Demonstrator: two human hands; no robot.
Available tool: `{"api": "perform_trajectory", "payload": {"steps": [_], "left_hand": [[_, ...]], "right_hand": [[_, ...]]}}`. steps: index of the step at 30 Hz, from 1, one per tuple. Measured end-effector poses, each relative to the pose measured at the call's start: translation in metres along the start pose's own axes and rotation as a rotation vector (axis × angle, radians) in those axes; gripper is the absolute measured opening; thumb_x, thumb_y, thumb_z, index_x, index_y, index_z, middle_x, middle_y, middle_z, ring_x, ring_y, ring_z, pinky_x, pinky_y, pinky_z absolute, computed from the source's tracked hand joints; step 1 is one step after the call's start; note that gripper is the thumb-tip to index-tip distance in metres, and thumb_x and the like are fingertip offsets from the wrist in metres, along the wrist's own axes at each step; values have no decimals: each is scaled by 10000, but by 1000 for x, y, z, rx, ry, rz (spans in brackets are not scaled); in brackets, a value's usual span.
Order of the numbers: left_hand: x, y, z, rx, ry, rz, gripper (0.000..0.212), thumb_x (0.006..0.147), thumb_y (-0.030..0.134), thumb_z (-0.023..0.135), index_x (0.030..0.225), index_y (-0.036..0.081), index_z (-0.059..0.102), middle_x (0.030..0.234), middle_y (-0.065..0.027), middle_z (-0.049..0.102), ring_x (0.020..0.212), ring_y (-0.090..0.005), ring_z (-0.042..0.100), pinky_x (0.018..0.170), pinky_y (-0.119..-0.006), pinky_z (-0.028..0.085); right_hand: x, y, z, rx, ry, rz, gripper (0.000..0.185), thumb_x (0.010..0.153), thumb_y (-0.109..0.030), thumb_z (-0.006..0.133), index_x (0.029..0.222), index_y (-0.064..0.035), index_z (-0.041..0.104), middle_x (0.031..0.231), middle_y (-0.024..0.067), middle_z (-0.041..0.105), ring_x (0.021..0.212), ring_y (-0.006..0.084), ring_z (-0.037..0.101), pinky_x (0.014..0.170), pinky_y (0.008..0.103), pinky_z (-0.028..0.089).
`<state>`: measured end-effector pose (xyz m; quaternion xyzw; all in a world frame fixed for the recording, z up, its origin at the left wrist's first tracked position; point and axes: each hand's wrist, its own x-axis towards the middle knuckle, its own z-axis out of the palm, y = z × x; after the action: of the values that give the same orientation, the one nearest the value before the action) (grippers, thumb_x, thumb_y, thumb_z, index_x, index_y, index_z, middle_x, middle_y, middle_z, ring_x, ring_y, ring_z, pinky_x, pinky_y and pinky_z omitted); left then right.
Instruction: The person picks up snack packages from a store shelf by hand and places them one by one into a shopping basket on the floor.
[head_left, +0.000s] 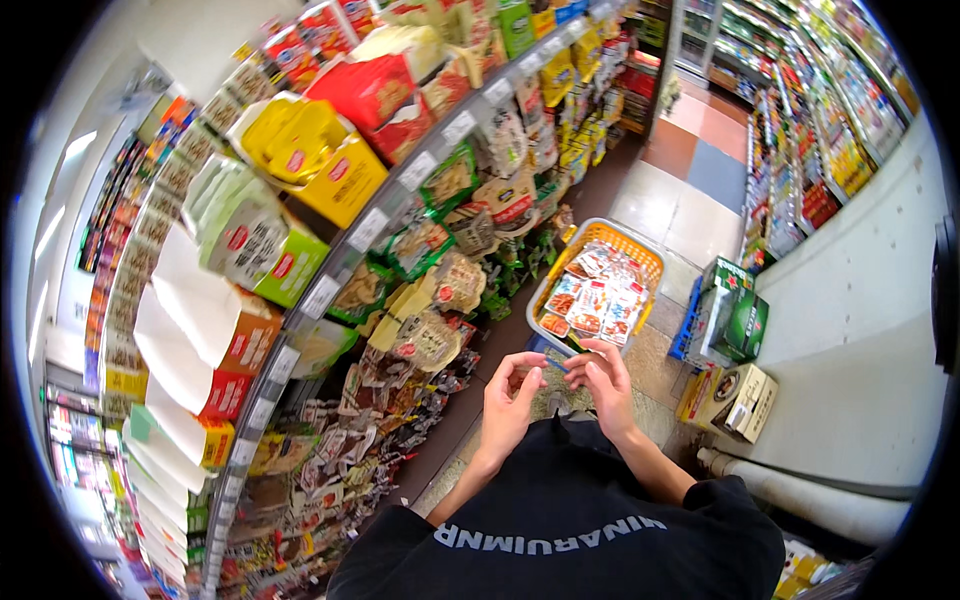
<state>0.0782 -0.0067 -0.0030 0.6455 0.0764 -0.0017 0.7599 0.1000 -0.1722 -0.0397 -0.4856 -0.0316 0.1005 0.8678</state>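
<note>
My left hand (514, 397) and my right hand (604, 382) are raised close together in front of my chest, fingers curled. A small thin blue strip (556, 364) spans the space between their fingertips; its kind is unclear, and I cannot tell which fingers grip it. Just beyond the hands, a yellow plastic basket (655, 264) with a pale rim holds many small packets of snack food (589, 306), white with red and orange print. Part of a blue object shows under the basket's near edge.
Shelves of hanging snack packets (427, 337) and open display boxes (330, 169) run along the left, with a price-tag rail (367, 229). At right, a green beer carton (739, 322) and a cardboard box (739, 401) stand by a white panel, near a white pipe (810, 495). A tiled aisle (652, 199) lies ahead.
</note>
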Motion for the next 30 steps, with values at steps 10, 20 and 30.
{"api": "perform_trajectory", "payload": {"steps": [10,20,30], "left_hand": [[-69,22,-61,-60,352,180,177,968,74,560,1125,-4,588,1047,-58,633,882,-82,582,829,-255,493],[-224,36,-125,-111,893,325,178,968,87,566,1118,-6,591,1055,-76,641,911,-113,596,827,-261,485],[-406,26,-157,-46,1363,447,168,959,88,571,1093,-1,619,1017,-67,654,918,-113,615,814,-259,500]], "right_hand": [[0,-4,90,24,-435,59,385,971,-124,491,1322,4,399,1044,154,622,858,171,608,773,293,480],[-68,38,211,69,-947,308,417,946,-151,535,1308,2,393,1025,164,631,829,181,611,763,308,488],[-204,107,309,127,-1415,545,418,931,-114,548,1304,4,398,1027,169,633,846,199,615,771,320,502]]}}
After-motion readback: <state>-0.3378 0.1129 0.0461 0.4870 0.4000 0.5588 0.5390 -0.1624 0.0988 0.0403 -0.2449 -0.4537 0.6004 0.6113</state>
